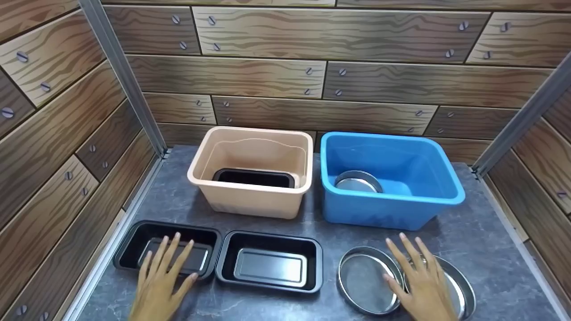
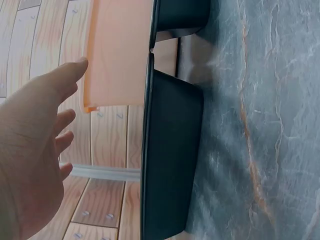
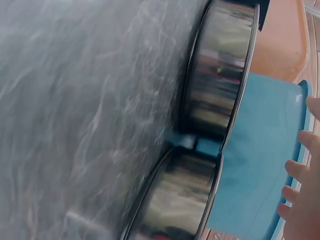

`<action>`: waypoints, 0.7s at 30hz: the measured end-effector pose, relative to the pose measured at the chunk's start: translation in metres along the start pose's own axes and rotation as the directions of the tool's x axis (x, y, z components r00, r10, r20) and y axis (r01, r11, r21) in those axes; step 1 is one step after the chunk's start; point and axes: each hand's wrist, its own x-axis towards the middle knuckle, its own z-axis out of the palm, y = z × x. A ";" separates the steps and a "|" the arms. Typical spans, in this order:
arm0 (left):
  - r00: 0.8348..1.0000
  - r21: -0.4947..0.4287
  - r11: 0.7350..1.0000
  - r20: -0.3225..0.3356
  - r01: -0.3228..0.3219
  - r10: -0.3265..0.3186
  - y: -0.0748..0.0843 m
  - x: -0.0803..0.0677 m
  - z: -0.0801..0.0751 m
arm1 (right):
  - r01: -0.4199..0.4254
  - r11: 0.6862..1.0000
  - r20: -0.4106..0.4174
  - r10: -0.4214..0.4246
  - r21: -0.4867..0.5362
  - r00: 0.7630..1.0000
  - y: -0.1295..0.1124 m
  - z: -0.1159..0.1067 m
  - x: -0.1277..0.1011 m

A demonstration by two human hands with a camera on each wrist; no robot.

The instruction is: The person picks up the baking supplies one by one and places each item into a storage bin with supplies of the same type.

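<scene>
My left hand (image 1: 161, 278), fingers spread and holding nothing, hovers over the near side of a black loaf pan (image 1: 127, 245). In the left wrist view that hand (image 2: 35, 130) is apart from the pan's side (image 2: 172, 155). A second loaf pan (image 1: 270, 265) lies just right of the first. My right hand (image 1: 421, 285) is spread too, above a round metal cake pan (image 1: 461, 285) that it partly hides. Another round cake pan (image 1: 368, 281) sits to its left, close against it. The right wrist view shows the fingers (image 3: 297, 170) well above the cake pans' rims.
Behind the loaf pans stands a beige bin (image 1: 250, 200) with a black loaf pan (image 1: 254, 177) inside. A blue bin (image 1: 374, 211) to its right holds a round cake pan (image 1: 357, 180). Wood-patterned walls (image 1: 267, 76) and metal posts (image 1: 122, 71) enclose the grey marbled table (image 1: 330, 307).
</scene>
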 end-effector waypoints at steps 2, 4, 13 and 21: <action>1.000 -0.001 1.000 -0.014 0.006 -0.006 0.000 -0.001 -0.001 | -0.005 1.000 0.002 0.005 0.023 1.000 -0.003 -0.001 0.001; 1.000 -0.001 1.000 -0.028 0.014 -0.014 0.002 -0.001 -0.003 | -0.009 0.998 -0.001 0.009 0.055 1.000 -0.006 -0.001 0.003; 0.999 -0.039 0.999 -0.022 0.023 -0.024 0.010 -0.003 -0.001 | -0.006 0.951 0.016 0.001 0.309 1.000 -0.019 -0.003 0.004; 0.999 -0.078 0.996 -0.026 0.046 -0.048 0.012 -0.004 -0.007 | -0.057 0.900 0.045 0.041 0.432 0.998 -0.029 -0.009 0.008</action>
